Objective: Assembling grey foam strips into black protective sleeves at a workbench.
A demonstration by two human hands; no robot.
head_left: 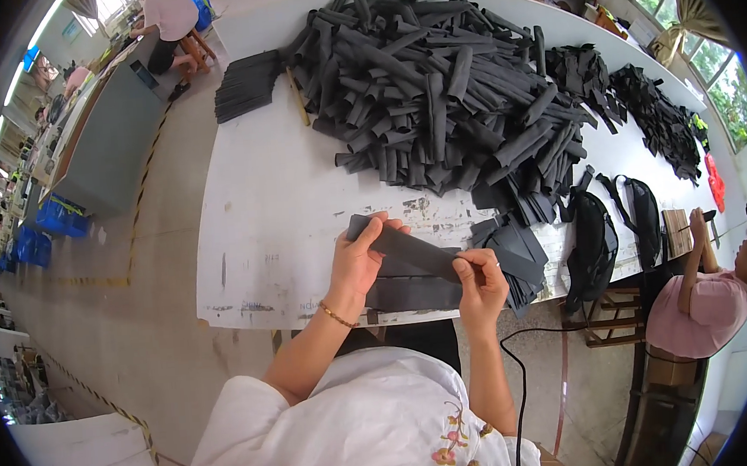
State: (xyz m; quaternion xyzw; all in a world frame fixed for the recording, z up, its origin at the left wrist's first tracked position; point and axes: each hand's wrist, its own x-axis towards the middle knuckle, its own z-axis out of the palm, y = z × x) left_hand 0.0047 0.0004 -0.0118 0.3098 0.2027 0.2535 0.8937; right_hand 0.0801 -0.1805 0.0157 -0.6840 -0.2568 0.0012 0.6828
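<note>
A flat black fabric strip [417, 254] is stretched at a slant between my two hands, above the near edge of the white table [251, 215]. My left hand [356, 258] grips its upper left end, thumb on top. At the lower right end, my right hand [483, 282] pinches the strip between thumb and fingers. Beneath it, more black strips [408, 295] lie flat at the table's edge. Just right of my right hand is a fanned stack of black pieces [514, 258]. A large heap of curled black strips [432, 82] covers the far middle of the table.
A neat row of black strips [246, 86] lies far left, beside a thin wooden stick [298, 96]. Two black bags [594, 248] stand on the right, near a seated co-worker in pink [699, 305]. A black cable [522, 370] hangs by my right arm. Wooden stool [614, 324] below.
</note>
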